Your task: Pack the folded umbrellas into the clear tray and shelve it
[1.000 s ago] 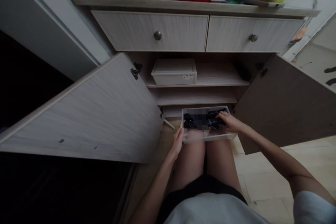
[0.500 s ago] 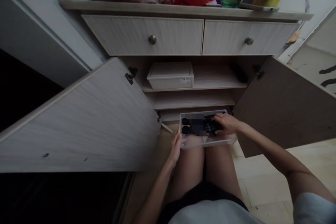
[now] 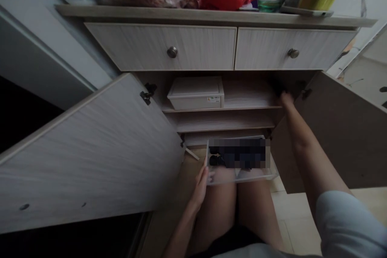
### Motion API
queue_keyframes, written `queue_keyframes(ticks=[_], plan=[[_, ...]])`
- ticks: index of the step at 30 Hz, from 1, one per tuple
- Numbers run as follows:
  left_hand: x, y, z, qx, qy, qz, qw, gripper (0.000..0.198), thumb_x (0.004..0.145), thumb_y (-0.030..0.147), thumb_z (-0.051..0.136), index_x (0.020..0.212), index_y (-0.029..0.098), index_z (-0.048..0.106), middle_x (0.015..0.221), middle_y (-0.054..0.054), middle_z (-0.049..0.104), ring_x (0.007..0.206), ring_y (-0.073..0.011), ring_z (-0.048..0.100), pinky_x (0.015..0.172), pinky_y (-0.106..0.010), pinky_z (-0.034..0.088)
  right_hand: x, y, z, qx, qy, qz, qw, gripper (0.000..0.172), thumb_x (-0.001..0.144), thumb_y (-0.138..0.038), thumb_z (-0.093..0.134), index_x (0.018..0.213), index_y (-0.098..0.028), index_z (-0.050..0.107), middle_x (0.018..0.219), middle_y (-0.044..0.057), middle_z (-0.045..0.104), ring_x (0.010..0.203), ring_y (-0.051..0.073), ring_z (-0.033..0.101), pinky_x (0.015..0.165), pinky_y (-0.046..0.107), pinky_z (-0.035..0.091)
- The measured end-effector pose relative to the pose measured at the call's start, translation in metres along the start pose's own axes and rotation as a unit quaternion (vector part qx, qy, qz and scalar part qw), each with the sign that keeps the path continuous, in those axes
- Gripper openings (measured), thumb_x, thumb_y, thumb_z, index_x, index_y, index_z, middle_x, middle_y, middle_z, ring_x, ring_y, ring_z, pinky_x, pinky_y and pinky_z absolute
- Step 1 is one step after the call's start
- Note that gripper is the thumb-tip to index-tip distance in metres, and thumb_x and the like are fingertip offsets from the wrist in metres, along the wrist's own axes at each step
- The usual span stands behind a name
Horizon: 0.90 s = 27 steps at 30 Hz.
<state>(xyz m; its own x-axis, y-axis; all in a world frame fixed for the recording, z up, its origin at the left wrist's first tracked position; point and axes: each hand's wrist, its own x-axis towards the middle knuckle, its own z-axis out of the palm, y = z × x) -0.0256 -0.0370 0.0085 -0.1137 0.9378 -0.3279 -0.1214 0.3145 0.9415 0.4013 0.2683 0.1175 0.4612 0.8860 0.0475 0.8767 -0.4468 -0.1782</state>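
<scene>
Plainly see-through, shallow rectangular tray point(image 3: 271, 172), dark items point(image 3: 229, 159) inside

Bundles point(image 3: 242, 155) lie in the tray point(image 3: 274, 174), which sits over the thighs point(image 3: 256, 205), its left end in the left hand point(image 3: 201, 185). Doors point(image 3: 127, 153) stand left and right of the tray. Behind and above it are a box point(image 3: 196, 92), toward the left, on a shelf point(image 3: 248, 98), and the right hand point(image 3: 286, 99), toward the right, perhaps at some object point(image 3: 274, 84).
</scene>
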Motion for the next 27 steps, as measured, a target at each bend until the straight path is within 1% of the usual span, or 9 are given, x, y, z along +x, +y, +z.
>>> queue_keyframes(ticks=[4,8,11,14,17,20,23,25,27], plan=[[0.003,-0.004,-0.002,0.010,0.002,-0.007,1.000,0.087,0.071,0.080,0.064,0.132,0.018,0.066,0.118,-0.015,0.074,0.109,-0.0333,0.070,0.092,-0.041,0.056,0.016,0.002,0.012,0.019,-0.003,0.030,0.999,0.053,0.092,-0.016,0.054,0.142,0.000,0.049,0.132,0.031,0.052,0.125,0.036,0.054,0.097,0.046,0.046],[0.006,-0.009,-0.004,0.029,0.008,-0.016,0.999,0.086,0.074,0.080,0.061,0.131,0.017,0.066,0.108,-0.015,0.077,0.110,-0.0342,0.069,0.094,-0.043,0.054,0.013,-0.001,0.019,0.051,0.024,0.031,0.998,0.051,0.095,-0.016,0.044,0.143,0.000,0.047,0.137,0.033,0.049,0.126,0.038,0.055,0.097,0.047,0.048],[0.007,-0.008,-0.004,0.040,0.006,-0.022,0.999,0.087,0.073,0.082,0.061,0.130,0.016,0.066,0.106,-0.016,0.077,0.106,-0.0341,0.071,0.093,-0.043,0.054,0.002,-0.007,0.018,0.048,0.046,0.019,0.998,0.064,0.094,-0.029,0.053,0.150,-0.001,0.038,0.141,0.034,0.046,0.128,0.041,0.054,0.096,0.049,0.049],[0.006,-0.004,-0.002,0.027,0.001,-0.018,0.999,0.089,0.073,0.081,0.062,0.135,0.017,0.063,0.113,-0.016,0.076,0.105,-0.0329,0.071,0.092,-0.042,0.055,-0.009,-0.014,0.016,0.033,0.037,0.016,0.999,0.080,0.090,-0.043,0.062,0.152,-0.002,0.034,0.143,0.036,0.043,0.129,0.044,0.053,0.097,0.053,0.049],[0.004,0.000,0.001,0.017,-0.005,-0.016,1.000,0.092,0.073,0.079,0.064,0.141,0.017,0.059,0.112,-0.016,0.076,0.105,-0.0320,0.072,0.092,-0.040,0.055,-0.015,-0.018,0.014,0.030,0.027,-0.003,0.999,0.085,0.089,-0.048,0.064,0.152,0.000,0.033,0.140,0.038,0.045,0.129,0.045,0.053,0.098,0.055,0.048],[0.003,0.001,0.002,0.006,-0.003,-0.017,1.000,0.090,0.075,0.075,0.066,0.143,0.017,0.058,0.112,-0.014,0.076,0.105,-0.0313,0.072,0.090,-0.039,0.056,-0.018,-0.018,0.014,0.042,0.011,-0.012,0.999,0.071,0.093,-0.036,0.058,0.149,0.002,0.036,0.131,0.037,0.054,0.125,0.041,0.057,0.097,0.052,0.048],[0.003,-0.002,0.001,0.000,0.006,-0.013,1.000,0.083,0.078,0.071,0.066,0.141,0.018,0.059,0.120,-0.015,0.074,0.105,-0.0305,0.072,0.086,-0.037,0.057,-0.025,-0.014,0.014,0.057,0.014,0.000,0.998,0.056,0.093,-0.024,0.053,0.141,0.003,0.044,0.126,0.032,0.059,0.121,0.038,0.060,0.096,0.045,0.049],[0.004,-0.003,0.001,-0.005,0.009,-0.007,1.000,0.081,0.078,0.071,0.066,0.138,0.018,0.061,0.125,-0.015,0.072,0.104,-0.0300,0.072,0.083,-0.035,0.058,-0.034,-0.009,0.015,0.079,0.029,-0.009,0.996,0.051,0.092,-0.025,0.052,0.136,0.000,0.049,0.124,0.030,0.061,0.118,0.037,0.061,0.096,0.043,0.048],[0.005,-0.003,0.001,-0.012,0.005,-0.003,1.000,0.080,0.078,0.071,0.067,0.138,0.019,0.062,0.129,-0.014,0.070,0.102,-0.0290,0.073,0.079,-0.033,0.058,-0.046,-0.003,0.017,0.122,0.043,-0.035,0.991,0.047,0.092,-0.030,0.053,0.132,-0.003,0.053,0.123,0.027,0.063,0.117,0.036,0.061,0.097,0.042,0.048]])
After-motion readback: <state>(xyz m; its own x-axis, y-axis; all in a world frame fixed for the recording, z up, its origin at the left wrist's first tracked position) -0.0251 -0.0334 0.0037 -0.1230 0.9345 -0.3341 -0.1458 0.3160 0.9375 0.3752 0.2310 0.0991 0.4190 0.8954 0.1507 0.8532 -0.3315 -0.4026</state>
